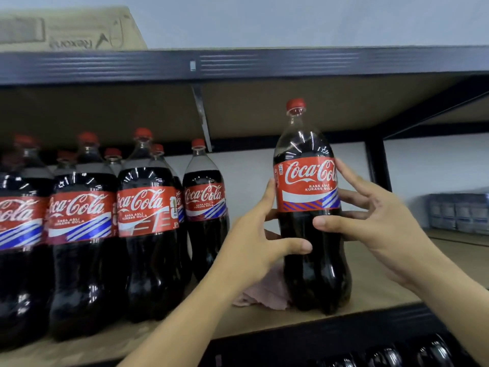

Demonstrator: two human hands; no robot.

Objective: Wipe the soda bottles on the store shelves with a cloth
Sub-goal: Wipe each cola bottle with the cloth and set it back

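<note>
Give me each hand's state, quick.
Left hand: holding the Coca-Cola bottle, thumb across its front.
Right hand: holding the same bottle from the other side.

A cola bottle (311, 207) with a red cap and label stands upright near the shelf (370, 295) front. A crumpled pink cloth (267, 292) lies just left of its base. More matching bottles (148, 221) stand upright in rows further left.

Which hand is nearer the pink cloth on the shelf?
Left. The left hand holds the Coca-Cola bottle just above the pink cloth; the right hand holds the bottle's far side, away from the cloth.
</note>
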